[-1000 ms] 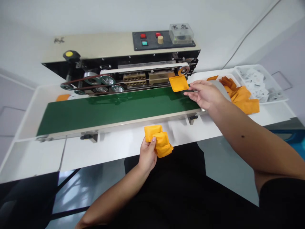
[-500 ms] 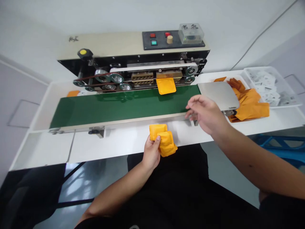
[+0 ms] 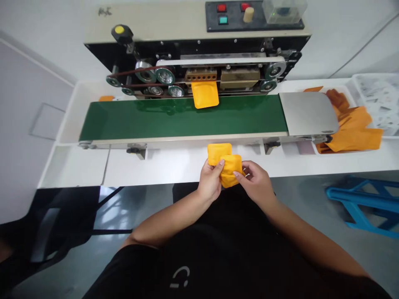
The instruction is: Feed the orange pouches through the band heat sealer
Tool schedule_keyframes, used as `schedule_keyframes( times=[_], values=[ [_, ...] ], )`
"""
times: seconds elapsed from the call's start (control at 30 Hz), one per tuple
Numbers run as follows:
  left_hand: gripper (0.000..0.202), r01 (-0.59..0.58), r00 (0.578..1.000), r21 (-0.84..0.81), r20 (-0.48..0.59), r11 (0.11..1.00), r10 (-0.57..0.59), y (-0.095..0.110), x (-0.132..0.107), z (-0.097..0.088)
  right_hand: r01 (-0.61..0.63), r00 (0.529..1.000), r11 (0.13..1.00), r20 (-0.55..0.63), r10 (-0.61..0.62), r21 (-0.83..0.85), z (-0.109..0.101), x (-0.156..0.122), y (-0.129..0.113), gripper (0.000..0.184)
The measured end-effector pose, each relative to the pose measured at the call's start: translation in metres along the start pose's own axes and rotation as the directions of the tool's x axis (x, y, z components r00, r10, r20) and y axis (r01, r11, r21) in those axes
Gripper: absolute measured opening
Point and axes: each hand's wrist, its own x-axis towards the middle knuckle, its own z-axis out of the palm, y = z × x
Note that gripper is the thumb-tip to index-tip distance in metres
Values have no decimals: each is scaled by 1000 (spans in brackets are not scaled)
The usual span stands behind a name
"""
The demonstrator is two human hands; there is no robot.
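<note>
Several small yellow pouches are fanned out in my left hand, its thumb pressed on top of them. My right hand pinches the lower right edge of the same bunch between thumb and fingers. Both hands are just in front of the bench edge. Another yellow pouch hangs by its top edge in the band sealing machine, below the brass block with holes. Its lower part lies over the green conveyor belt.
A metal plate extends the belt on the right. Beyond it, a white bin holds orange pouches, and a clear tub holds small white packets. A blue stool stands at lower right, a black chair at lower left.
My right hand has come down from beside the belt and taken hold of the pouches in my left hand. The pouch in the sealer has travelled left. The camera view has shifted.
</note>
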Motion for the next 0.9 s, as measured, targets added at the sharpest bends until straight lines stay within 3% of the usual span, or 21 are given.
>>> schedule_keyframes(
  times=[0.43,0.5,0.57,0.67,0.8,0.9],
  values=[
    [51,-4,1000,-60,-31,998,2,-3,3,4,-58,984,953,-144,105,296,3,8,5,22],
    [51,-31,999,-17,-32,999,31,-4,5,2,-37,987,940,-137,88,339,0,11,5,21],
    [49,-66,998,52,-13,996,67,-5,5,-1,-36,995,934,-77,68,355,-5,16,3,32],
    [45,-82,996,183,53,980,74,-6,4,-5,-77,997,964,48,67,256,-19,24,-6,55],
    [47,-31,995,247,104,968,5,-7,4,-7,-46,994,998,100,49,-34,-42,32,-24,38],
    [49,6,994,221,102,975,-29,-7,5,-6,14,995,992,102,-1,-125,-65,34,-35,28]
  ],
)
